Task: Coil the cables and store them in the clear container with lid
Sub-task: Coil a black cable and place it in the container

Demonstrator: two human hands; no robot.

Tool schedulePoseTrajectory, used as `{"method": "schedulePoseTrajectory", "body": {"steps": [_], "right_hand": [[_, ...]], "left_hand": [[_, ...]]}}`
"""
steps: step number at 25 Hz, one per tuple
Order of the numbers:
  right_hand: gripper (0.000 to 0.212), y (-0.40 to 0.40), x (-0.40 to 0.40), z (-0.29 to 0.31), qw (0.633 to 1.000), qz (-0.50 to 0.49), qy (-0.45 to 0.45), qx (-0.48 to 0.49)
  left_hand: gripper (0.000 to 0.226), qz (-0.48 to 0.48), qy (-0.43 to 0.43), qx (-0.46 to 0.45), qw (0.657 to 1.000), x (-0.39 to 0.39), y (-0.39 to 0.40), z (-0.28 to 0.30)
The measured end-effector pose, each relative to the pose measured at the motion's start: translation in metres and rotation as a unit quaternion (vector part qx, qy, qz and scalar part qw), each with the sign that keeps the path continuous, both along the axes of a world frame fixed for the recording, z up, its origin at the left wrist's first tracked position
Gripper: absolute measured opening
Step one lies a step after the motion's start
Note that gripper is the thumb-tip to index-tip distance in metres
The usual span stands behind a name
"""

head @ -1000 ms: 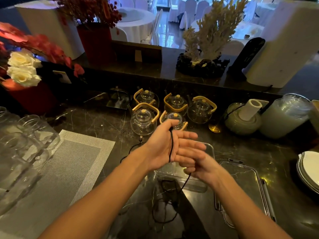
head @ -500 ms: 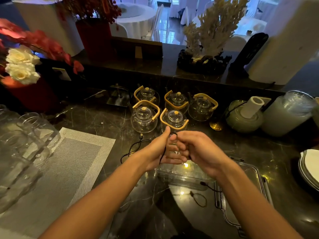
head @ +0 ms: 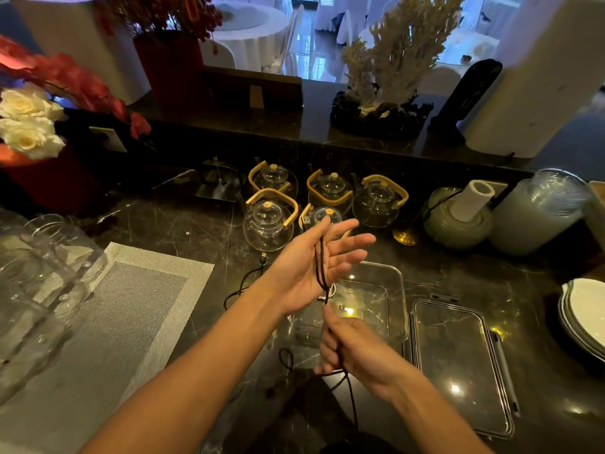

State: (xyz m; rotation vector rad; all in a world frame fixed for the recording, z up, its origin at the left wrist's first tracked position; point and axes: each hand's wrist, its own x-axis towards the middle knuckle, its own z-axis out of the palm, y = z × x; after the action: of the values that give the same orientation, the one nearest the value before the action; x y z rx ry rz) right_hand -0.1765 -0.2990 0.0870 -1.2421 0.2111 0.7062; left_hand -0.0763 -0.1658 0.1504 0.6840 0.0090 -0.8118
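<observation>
A thin, braided black cable (head: pixel 321 267) is seen draped over the left hand (head: pixel 306 270), which is raised palm-up with fingers spread wide, the cord pinched between thumb and forefinger near its metal plug. The cable runs down into the right hand (head: pixel 355 353), whose fingers are curled closed around it; slack trails in loose loops onto the counter below. A second black cable (head: pixel 244 285) is noted lying on the counter left of the wrist, its plug pointed toward the glass teapots (head: pixel 268 221). The clear container (head: pixel 393 299), rectangular with rounded corners, stands open just beyond the hands, a pale cord visible at its near-left edge. Its lid (head: pixel 458 362), transparent with clip edges, lies flat just beside it on the right. The counter (head: pixel 183 231) is dark veined marble, glossy. A woven grey placemat (head: pixel 131 306) is set to the left, with bare counter between it and the container. Stacked white plates (head: pixel 586 316) are seen at the right edge.
</observation>
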Motion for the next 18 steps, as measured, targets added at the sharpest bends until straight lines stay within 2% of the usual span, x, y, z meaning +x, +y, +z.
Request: {"method": "schedulePoseTrajectory", "body": {"steps": [3, 7, 10, 12, 15, 18], "right_hand": [[0.043, -0.015, 0.006, -0.010, 1.000, 0.006, 0.015, -0.017], [0.015, -0.034, 0.047, 0.005, 0.988, -0.107, 0.060, 0.096], [0.021, -0.043, 0.071, 0.033, 0.996, -0.076, 0.024, 0.040], [0.022, -0.048, 0.079, 0.052, 0.999, -0.026, -0.009, -0.035], [0.025, -0.040, 0.080, 0.079, 0.987, 0.033, -0.083, -0.131], [0.020, -0.022, 0.069, 0.089, 0.991, 0.014, -0.099, -0.088]], "left_hand": [[0.062, -0.051, -0.053, 0.005, 0.997, -0.002, 0.007, 0.014], [0.061, -0.136, -0.083, 0.078, 0.984, -0.012, 0.009, 0.013], [0.065, -0.156, -0.097, 0.182, 0.966, -0.015, 0.009, 0.003], [0.069, -0.147, -0.112, 0.255, 0.949, -0.013, 0.011, 0.000], [0.067, -0.142, -0.129, 0.325, 0.926, -0.013, 0.011, 0.001], [0.065, -0.076, -0.166, 0.382, 0.906, -0.007, 0.006, 0.001]]}}
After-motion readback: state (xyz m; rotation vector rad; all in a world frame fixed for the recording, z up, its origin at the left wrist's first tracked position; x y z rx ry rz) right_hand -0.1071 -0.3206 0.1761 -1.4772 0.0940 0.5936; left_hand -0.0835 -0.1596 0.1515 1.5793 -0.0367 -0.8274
